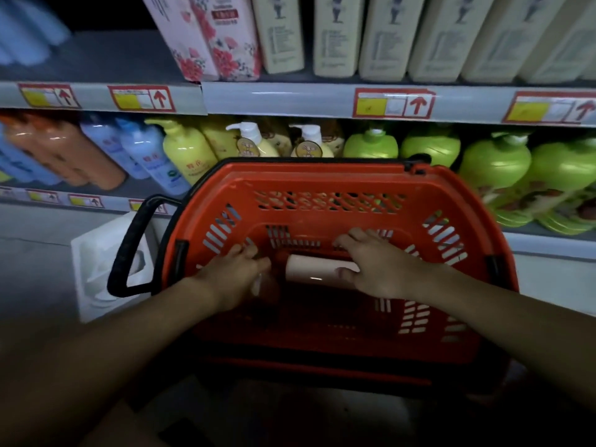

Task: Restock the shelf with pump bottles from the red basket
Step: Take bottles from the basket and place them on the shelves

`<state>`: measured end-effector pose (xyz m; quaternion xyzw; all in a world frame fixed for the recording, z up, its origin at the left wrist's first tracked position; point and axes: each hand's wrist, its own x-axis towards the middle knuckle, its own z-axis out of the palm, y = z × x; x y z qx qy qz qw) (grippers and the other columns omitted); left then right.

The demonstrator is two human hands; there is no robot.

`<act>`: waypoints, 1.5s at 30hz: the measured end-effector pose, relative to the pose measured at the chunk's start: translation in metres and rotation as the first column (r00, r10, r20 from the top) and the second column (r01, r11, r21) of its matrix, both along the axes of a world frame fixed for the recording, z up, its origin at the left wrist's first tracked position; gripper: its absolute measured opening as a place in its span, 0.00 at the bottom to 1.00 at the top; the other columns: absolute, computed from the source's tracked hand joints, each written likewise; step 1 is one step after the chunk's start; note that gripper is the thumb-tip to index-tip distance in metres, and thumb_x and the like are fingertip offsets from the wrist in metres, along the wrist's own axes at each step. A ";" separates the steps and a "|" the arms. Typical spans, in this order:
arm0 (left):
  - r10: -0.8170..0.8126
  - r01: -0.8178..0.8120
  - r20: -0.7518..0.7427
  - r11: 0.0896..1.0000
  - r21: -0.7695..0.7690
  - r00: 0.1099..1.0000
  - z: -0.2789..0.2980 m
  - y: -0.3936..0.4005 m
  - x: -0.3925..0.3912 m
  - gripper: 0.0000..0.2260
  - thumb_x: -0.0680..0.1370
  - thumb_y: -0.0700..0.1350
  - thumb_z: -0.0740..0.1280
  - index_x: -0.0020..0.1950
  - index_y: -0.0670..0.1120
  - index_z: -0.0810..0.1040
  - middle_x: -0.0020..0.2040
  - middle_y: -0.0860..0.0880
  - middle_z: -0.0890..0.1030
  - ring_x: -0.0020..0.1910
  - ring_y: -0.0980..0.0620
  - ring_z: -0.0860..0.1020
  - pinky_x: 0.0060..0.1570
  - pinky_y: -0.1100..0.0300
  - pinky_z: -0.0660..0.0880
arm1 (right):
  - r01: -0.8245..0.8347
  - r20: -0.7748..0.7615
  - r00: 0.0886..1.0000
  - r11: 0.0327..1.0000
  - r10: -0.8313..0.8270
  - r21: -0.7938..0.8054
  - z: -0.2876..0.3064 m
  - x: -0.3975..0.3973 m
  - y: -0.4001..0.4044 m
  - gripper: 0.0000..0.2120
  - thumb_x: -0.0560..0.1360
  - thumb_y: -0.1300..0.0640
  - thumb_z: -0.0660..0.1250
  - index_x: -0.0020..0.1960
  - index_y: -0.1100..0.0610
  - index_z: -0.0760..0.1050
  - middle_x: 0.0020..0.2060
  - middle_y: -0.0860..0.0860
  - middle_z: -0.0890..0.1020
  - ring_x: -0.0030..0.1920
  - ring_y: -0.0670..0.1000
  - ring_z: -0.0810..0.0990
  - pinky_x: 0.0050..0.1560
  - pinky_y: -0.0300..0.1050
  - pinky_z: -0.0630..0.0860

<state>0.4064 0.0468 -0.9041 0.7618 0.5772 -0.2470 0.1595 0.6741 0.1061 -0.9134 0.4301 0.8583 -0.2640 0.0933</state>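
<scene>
The right hand (374, 269) curls over a pale pink, smooth plastic pump bottle (314, 268) lying on its side on the floor of the red slotted plastic basket (322, 195), thumb pressed against its near side, seemingly to lift it out. The left hand (237, 274) reaches in just beside the bottle's other end; whether its fingers grip anything I cannot tell. Beyond the basket's far rim stands the grey metal shelf (290, 98), already lined with yellow and green pump bottles (371, 145).

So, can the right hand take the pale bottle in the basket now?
Probably yes. The right hand already rests over one end of the pale bottle lying in the red basket, with nothing between them.
</scene>
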 end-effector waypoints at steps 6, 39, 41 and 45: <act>-0.006 -0.009 0.068 0.978 0.209 0.998 0.018 0.023 0.020 0.03 0.73 0.44 0.71 0.43 0.52 0.80 0.54 0.53 0.75 0.58 0.48 0.72 0.58 0.48 0.71 | -0.058 0.028 0.998 0.998 0.058 0.020 0.001 0.010 -0.005 0.29 0.80 0.43 0.63 0.76 0.53 0.61 0.69 0.52 0.66 0.69 0.56 0.65 0.69 0.53 0.69; 0.019 -0.025 -0.128 0.999 -0.045 0.992 -0.002 0.032 0.009 0.40 0.64 0.51 0.80 0.70 0.57 0.64 0.65 0.53 0.69 0.66 0.47 0.72 0.67 0.43 0.68 | -0.081 0.135 0.988 0.997 0.080 0.005 -0.017 0.019 -0.007 0.31 0.78 0.43 0.66 0.76 0.51 0.61 0.73 0.51 0.66 0.71 0.54 0.66 0.69 0.51 0.66; 0.033 -0.037 -0.108 0.999 -0.029 0.994 0.001 0.035 0.006 0.34 0.63 0.52 0.80 0.66 0.55 0.70 0.60 0.52 0.69 0.61 0.46 0.75 0.56 0.48 0.74 | -0.087 0.137 0.987 0.996 0.083 0.026 -0.018 0.017 -0.007 0.30 0.78 0.43 0.66 0.75 0.50 0.62 0.71 0.51 0.67 0.71 0.54 0.67 0.68 0.51 0.66; 0.054 -0.057 -0.103 0.998 -0.029 0.993 -0.005 0.032 0.005 0.34 0.64 0.51 0.80 0.65 0.52 0.69 0.64 0.50 0.70 0.63 0.45 0.72 0.54 0.51 0.75 | -0.095 0.136 0.986 0.995 0.092 0.018 -0.019 0.013 -0.008 0.30 0.78 0.43 0.67 0.75 0.51 0.62 0.72 0.50 0.68 0.71 0.54 0.68 0.69 0.50 0.66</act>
